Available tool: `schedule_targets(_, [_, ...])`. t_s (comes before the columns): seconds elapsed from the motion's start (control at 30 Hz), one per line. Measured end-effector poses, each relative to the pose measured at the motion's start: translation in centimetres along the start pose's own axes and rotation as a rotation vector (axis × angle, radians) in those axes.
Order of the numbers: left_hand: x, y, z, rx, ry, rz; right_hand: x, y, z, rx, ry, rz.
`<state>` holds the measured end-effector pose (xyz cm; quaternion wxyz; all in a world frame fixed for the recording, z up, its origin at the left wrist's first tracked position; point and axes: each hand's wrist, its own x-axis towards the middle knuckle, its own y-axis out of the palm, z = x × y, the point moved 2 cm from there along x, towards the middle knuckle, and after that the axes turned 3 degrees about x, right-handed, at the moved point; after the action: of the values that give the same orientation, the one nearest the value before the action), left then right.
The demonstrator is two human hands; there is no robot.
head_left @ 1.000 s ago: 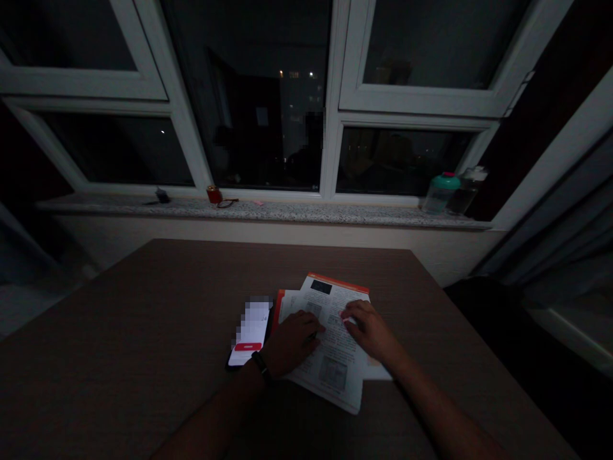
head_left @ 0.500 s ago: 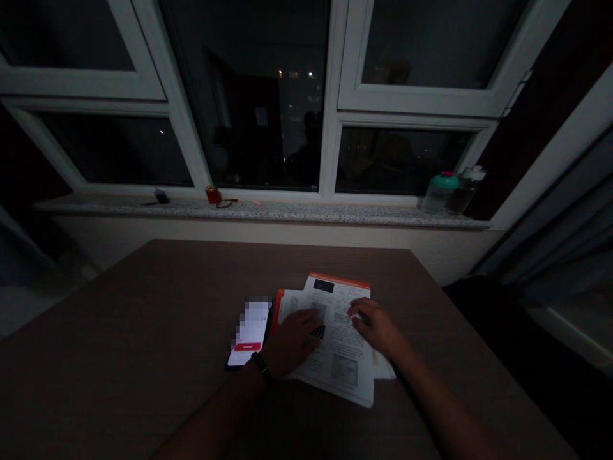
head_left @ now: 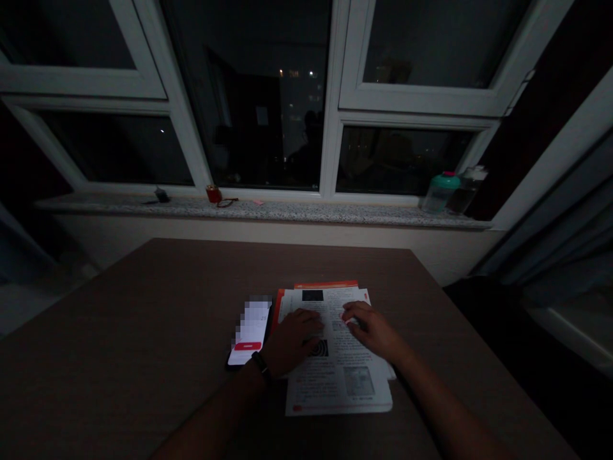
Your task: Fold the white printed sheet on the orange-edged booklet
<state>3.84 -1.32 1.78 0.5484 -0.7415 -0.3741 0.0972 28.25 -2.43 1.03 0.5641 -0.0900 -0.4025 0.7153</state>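
Both hands lie flat and released on the printed booklet (head_left: 338,358) near the desk (head_left: 143,332) front edge — left hand (head_left: 290,342) beside the lit phone (head_left: 249,332), right hand (head_left: 371,329) opposite. In this dimness, a careless sideways push could slide loose sheets askew — or nudge the phone.

On the table (head_left: 143,319): one lit phone (head_left: 249,332), two hands (both flat) on stacked booklets (head_left: 335,377); two bottles (head_left: 450,190) on the sill.
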Motion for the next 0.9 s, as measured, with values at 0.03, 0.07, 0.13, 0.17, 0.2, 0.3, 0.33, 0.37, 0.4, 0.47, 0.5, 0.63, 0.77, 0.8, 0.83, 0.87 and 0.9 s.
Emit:
schedule_targets(0.03, [0.0,0.1,0.1,0.009,-0.006,-0.003,0.0,0.0,0.2,-0.001,-0.003,0.009])
schedule_targets(0.07, [-0.1,0.2,0.2,0.016,-0.011,-0.007,0.0,0.0,0.3,-0.002,-0.006,0.014])
schedule_targets(0.13, [-0.1,0.3,0.4,0.025,-0.018,-0.013,0.0,0.1,0.6,-0.010,-0.016,0.020])
schedule_targets(0.17, [-0.2,0.4,0.5,0.029,-0.022,-0.009,0.0,0.2,0.8,-0.017,-0.022,0.024])
schedule_targets(0.2, [-0.2,0.5,0.6,0.033,-0.025,-0.004,0.0,0.3,0.9,-0.025,-0.030,0.027])
schedule_targets(0.3, [-0.3,0.8,0.8,0.044,-0.026,0.012,0.0,0.7,1.2,-0.052,-0.059,0.028])
schedule_targets(0.33, [-0.3,0.9,0.9,0.049,-0.024,0.014,0.0,0.8,1.2,-0.063,-0.062,0.021])
schedule_targets(0.37, [-0.3,0.9,0.9,0.053,-0.021,0.014,0.0,0.8,1.1,-0.072,-0.059,0.011])
schedule_targets(0.4, [-0.3,1.0,0.9,0.055,-0.020,0.013,0.0,0.9,0.9,-0.079,-0.051,-0.002])
schedule_targets(0.47, [-0.3,0.9,0.9,0.054,-0.022,0.010,0.1,0.7,0.4,-0.089,-0.029,-0.042])
schedule_targets(0.5, [-0.3,0.8,0.9,0.051,-0.026,0.007,0.1,0.6,0.2,-0.093,-0.016,-0.065])
schedule_targets(0.63, [-0.1,0.4,0.8,0.040,-0.066,-0.025,0.1,-0.2,-0.7,-0.101,0.035,-0.131])
schedule_targets(0.77, [-0.1,0.3,0.7,0.022,-0.064,-0.044,0.0,-0.5,-0.7,-0.097,0.052,-0.136])
schedule_targets(0.8, [-0.1,0.4,0.7,0.020,-0.061,-0.048,0.0,-0.6,-0.7,-0.103,0.055,-0.134])
schedule_targets(0.83, [-0.1,0.4,0.8,0.018,-0.060,-0.048,0.0,-0.6,-0.6,-0.114,0.062,-0.139])
schedule_targets(0.87, [-0.1,0.4,0.8,0.016,-0.061,-0.049,-0.1,-0.6,-0.6,-0.129,0.073,-0.146])
schedule_targets(0.9, [-0.1,0.4,0.8,0.014,-0.063,-0.048,-0.1,-0.7,-0.7,-0.147,0.087,-0.157])
